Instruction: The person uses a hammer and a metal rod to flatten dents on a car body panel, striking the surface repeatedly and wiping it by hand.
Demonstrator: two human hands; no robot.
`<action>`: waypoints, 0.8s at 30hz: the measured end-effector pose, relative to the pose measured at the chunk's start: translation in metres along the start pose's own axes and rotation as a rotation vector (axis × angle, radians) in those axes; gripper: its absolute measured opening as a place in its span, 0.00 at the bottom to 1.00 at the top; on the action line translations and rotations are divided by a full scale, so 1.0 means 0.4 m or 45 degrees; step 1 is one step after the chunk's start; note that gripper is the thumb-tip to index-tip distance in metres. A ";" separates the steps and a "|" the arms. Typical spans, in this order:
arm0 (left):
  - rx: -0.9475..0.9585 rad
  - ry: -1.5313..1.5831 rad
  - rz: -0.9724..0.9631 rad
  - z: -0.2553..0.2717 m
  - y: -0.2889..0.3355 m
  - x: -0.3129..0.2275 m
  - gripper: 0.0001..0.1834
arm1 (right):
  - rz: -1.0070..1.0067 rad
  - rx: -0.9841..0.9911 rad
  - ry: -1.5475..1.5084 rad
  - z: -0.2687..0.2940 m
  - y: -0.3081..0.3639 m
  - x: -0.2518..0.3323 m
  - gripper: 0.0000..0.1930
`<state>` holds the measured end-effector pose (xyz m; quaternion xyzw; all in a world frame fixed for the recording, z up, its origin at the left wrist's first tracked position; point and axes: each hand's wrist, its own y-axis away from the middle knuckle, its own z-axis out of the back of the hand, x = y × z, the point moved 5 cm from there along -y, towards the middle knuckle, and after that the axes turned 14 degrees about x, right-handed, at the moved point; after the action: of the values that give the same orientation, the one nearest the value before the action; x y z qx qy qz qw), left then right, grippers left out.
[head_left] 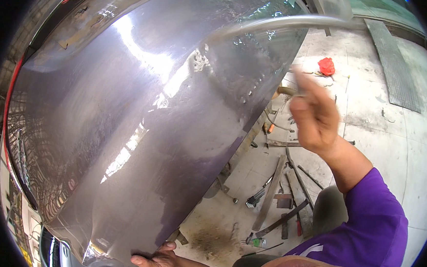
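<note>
A large grey-purple car body panel [174, 136] fills the left and middle. Its sanded surface has bare-metal patches, small dents and bright reflections. Down at the panel's near lower edge, my left hand [159, 262] grips it, thumb on the outer face and the other fingers at the edge, partly hidden. My right hand [317, 115] is raised beside the panel's right edge, apart from it. Its index finger points up and its thumb stands away from it. Motion blurs the fingertips, and no object shows in that hand.
Flat metal bars [270, 193], a hex key set [255, 198] and a red-handled tool [298, 227] lie among several tools on the pale tiled floor. A crumpled red thing [326, 66] and a grey textured strip [395, 68] lie farther off. A silver car [70, 262] stands lower left.
</note>
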<state>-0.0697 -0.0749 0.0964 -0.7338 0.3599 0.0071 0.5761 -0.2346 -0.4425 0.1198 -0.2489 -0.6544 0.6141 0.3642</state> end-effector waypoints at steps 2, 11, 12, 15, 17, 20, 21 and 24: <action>0.137 -0.055 -0.017 0.015 0.005 0.005 0.34 | -0.049 0.003 -0.069 0.017 -0.002 0.002 0.21; 0.130 -0.060 -0.010 0.008 -0.007 -0.006 0.33 | 0.004 0.005 -0.039 0.041 -0.004 -0.016 0.23; -0.140 0.004 0.007 -0.026 -0.012 -0.006 0.33 | 0.068 -0.026 -0.060 0.037 -0.002 -0.016 0.23; 0.150 -0.055 -0.033 0.050 -0.015 0.012 0.34 | -0.069 0.013 0.037 0.047 -0.015 -0.010 0.23; 0.325 -0.126 -0.049 0.065 -0.018 0.014 0.35 | -0.104 -0.108 -0.148 0.056 0.009 -0.026 0.22; 0.183 -0.099 -0.018 0.045 -0.008 0.016 0.35 | -0.119 -0.057 -0.019 0.039 0.000 -0.037 0.21; 0.273 -0.087 -0.048 0.046 -0.017 0.014 0.34 | -0.136 0.011 0.114 0.027 -0.008 -0.040 0.21; 0.109 -0.105 -0.041 0.009 -0.009 0.000 0.34 | 0.000 -0.146 -0.114 0.037 0.013 -0.041 0.21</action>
<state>-0.0661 -0.0716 0.0981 -0.7133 0.3242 0.0127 0.6212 -0.2366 -0.4638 0.1122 -0.2417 -0.7042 0.5862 0.3196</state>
